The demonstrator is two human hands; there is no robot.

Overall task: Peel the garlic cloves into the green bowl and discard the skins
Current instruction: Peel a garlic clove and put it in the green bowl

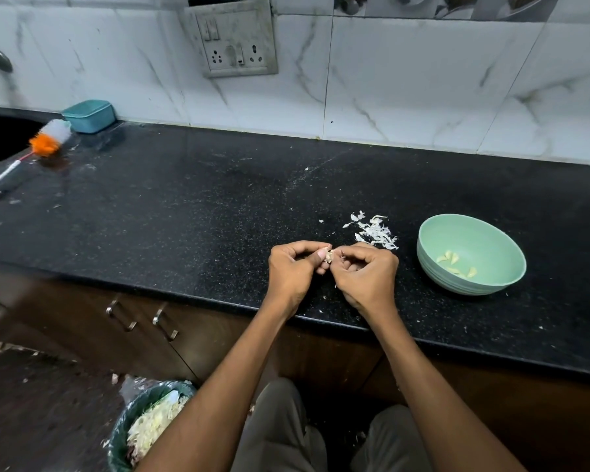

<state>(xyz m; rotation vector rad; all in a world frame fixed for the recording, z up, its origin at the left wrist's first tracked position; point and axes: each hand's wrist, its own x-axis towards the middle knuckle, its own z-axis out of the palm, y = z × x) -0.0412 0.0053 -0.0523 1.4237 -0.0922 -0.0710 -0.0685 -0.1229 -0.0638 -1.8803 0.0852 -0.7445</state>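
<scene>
Both hands meet over the black counter near its front edge. My left hand [293, 269] pinches a small garlic clove [329, 255] between thumb and fingers. My right hand [367, 274] has its fingers curled at the same clove, pinching its papery skin. A pile of white garlic skins [375, 231] lies on the counter just behind my hands. The green bowl [430, 264] stands to the right with several peeled cloves [457, 264] inside it.
A lined waste bin [130, 424] full of skins stands on the floor at lower left, partly behind my left forearm. A teal container [88, 115] and an orange-and-white brush [45, 141] lie far left by the sink. The cabinet doors have metal handles [164, 320].
</scene>
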